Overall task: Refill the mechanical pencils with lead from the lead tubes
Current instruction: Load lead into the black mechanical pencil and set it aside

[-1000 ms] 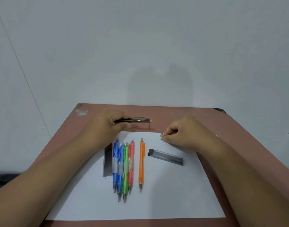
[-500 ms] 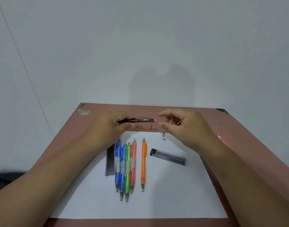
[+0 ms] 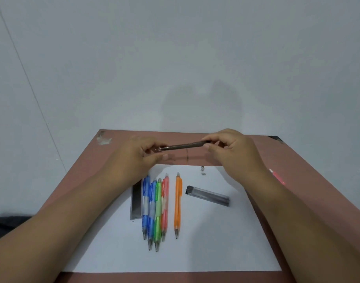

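Note:
A dark mechanical pencil (image 3: 183, 147) is held level above the far part of the table, my left hand (image 3: 143, 156) pinching its left end and my right hand (image 3: 232, 152) pinching its right end. On the white paper (image 3: 195, 252) lie several coloured pencils in a row: two blue (image 3: 148, 205), a green (image 3: 158, 211), a red (image 3: 165, 203) and, apart, an orange one (image 3: 178, 203). A lead tube (image 3: 207, 195) lies right of the orange pencil. A second lead tube (image 3: 135, 201) lies left of the blue ones. Two tiny pieces, a cap and an eraser (image 3: 202, 170), sit on the paper's far edge.
The brown table (image 3: 89, 180) stands against a white wall. A pink pencil (image 3: 277, 176) lies near the table's right edge, partly hidden by my right forearm.
My right hand left the small pieces on the paper, rose and took hold of the dark pencil's right end. My left hand kept its grip on the pencil.

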A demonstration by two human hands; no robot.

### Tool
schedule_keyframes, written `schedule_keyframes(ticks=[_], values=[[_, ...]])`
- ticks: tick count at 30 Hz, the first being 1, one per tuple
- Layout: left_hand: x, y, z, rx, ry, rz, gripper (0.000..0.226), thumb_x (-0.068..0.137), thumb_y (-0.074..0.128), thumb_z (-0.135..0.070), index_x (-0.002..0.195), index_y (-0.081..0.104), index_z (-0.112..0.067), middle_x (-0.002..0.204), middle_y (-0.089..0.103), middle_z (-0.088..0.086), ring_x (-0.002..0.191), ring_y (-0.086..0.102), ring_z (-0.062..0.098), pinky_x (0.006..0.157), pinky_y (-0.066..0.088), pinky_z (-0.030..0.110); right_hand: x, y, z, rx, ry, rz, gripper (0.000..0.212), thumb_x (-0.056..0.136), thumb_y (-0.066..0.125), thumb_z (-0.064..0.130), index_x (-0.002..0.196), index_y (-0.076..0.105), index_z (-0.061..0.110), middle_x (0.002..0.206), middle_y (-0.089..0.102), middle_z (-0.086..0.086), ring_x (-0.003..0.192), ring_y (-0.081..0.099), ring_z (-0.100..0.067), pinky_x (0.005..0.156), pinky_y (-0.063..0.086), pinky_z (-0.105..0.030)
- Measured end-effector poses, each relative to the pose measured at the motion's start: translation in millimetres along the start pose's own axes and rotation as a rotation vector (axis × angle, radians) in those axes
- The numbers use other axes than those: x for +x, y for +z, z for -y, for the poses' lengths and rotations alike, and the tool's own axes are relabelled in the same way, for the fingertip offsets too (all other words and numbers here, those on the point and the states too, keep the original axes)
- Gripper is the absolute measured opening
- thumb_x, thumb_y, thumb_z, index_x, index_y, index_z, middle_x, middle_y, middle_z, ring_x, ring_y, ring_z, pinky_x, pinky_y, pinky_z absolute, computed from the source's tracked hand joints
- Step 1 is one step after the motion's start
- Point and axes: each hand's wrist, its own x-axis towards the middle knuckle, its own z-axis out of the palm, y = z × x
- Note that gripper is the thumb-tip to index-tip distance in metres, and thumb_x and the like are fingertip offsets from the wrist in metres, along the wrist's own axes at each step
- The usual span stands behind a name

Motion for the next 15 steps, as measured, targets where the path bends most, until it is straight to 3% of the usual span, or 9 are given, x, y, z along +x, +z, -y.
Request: schedule_keyframes(ticks=[4,8,15], values=[[2,0,3,0.009,-0.067,-0.004,0.012,0.090,0.070,-0.041,0.101,0.074,-0.041,0.089,0.069,-0.026,0.093,0.057,-0.014,0.064,0.046,0.018,3,-4,-18,-0.019,0.143,0.010,0.027,0.087,0.079,0.014,0.079,0.076,0.040,0.075,0.064,0.014,0.063,0.054,0.002,0.060,0.040,-0.006],[2,2,4,-0.008,-0.110,0.032,0.007,0.092,0.069,-0.040,0.094,0.075,-0.040,0.089,0.069,-0.032,0.091,0.059,-0.015,0.062,0.048,0.018,5,-2,-31,0.004,0.284,0.082,0.028,0.087,0.079,0.016,0.071,0.077,0.039,0.071,0.072,0.021,0.061,0.062,0.006,0.058,0.044,-0.006],[1,0,3,-0.033,-0.150,0.070,0.009,0.094,0.067,-0.037,0.094,0.076,-0.039,0.088,0.070,-0.031,0.088,0.064,-0.010,0.065,0.057,0.024,4,-1,-40,-0.121,0.299,0.191,0.026,0.087,0.079,0.021,0.071,0.076,0.042,0.070,0.069,0.027,0.063,0.061,0.010,0.054,0.039,-0.003]])
